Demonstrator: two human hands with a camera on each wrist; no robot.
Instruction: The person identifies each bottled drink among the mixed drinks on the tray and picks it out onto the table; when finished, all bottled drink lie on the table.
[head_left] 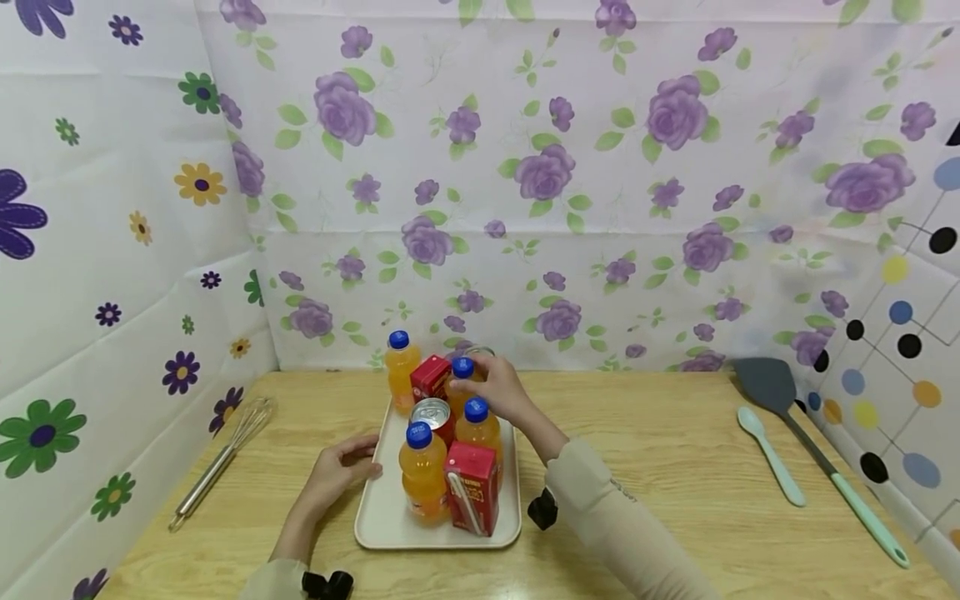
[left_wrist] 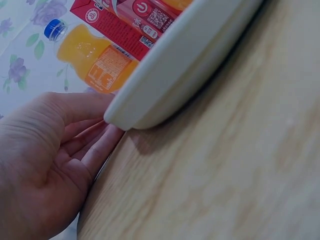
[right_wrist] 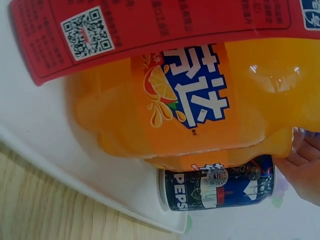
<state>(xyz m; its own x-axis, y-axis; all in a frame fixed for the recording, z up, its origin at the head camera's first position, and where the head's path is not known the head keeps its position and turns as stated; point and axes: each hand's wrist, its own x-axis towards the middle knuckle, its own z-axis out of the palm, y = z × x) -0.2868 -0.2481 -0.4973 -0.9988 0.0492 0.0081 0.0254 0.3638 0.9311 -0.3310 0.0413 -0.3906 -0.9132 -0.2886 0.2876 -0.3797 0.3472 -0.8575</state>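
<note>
A cream tray [head_left: 435, 542] carries several orange soda bottles with blue caps, red drink cartons and cans. At its back right, my right hand [head_left: 504, 390] holds an orange soda bottle [head_left: 462, 367] near the cap, thumb in front and fingers behind. In the right wrist view, that hand [right_wrist: 302, 167] shows at the right edge, beside a dark blue Pepsi can [right_wrist: 225, 187]. A nearer bottle [right_wrist: 250, 95] mostly hides the held one. My left hand [head_left: 336, 473] is at the tray's left side; in the left wrist view its fingers [left_wrist: 102, 150] grip the rim.
A red carton [head_left: 471, 492] and a bottle [head_left: 424, 475] stand at the tray's front; a red-sided can [head_left: 432, 417] is mid-tray. A whisk [head_left: 225, 462] lies left. On the right lie a pale green spoon [head_left: 772, 458] and a grey spatula [head_left: 817, 450]. Patterned cloth [head_left: 525, 250] bounds the table.
</note>
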